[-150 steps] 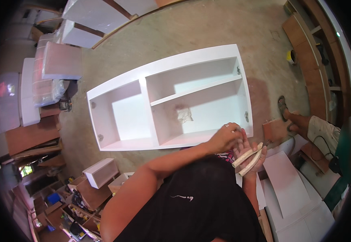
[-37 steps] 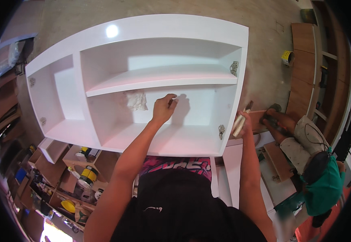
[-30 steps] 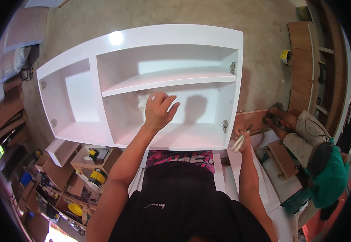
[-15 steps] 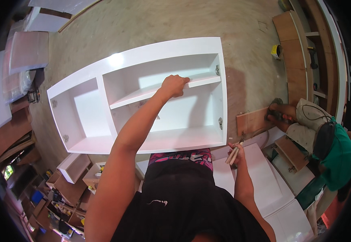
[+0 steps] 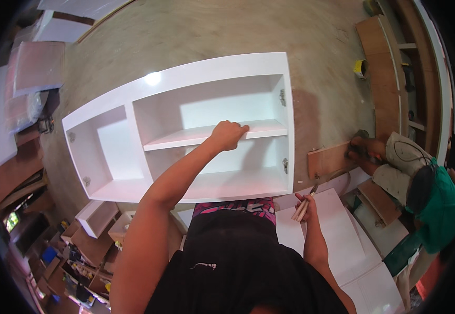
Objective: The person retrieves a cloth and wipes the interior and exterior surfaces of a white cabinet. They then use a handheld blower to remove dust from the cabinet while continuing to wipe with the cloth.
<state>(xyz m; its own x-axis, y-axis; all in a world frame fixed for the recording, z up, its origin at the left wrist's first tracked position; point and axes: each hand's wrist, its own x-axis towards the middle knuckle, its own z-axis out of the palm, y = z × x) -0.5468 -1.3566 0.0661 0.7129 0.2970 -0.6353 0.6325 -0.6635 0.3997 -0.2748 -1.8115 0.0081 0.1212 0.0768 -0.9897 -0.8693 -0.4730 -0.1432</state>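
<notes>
His left hand gripped the smooth white shelf edge inside the open cabinet; his right hand clutched pale wooden strips.

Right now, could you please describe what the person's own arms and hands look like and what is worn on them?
Both arms are bare along all that shows: no sleeves reach the forearms, and no gloves, watch or rings are visible on the left hand or the right hand. The person wears a black top with a small white mark on it, and a pink patterned waistband shows below it.
</notes>
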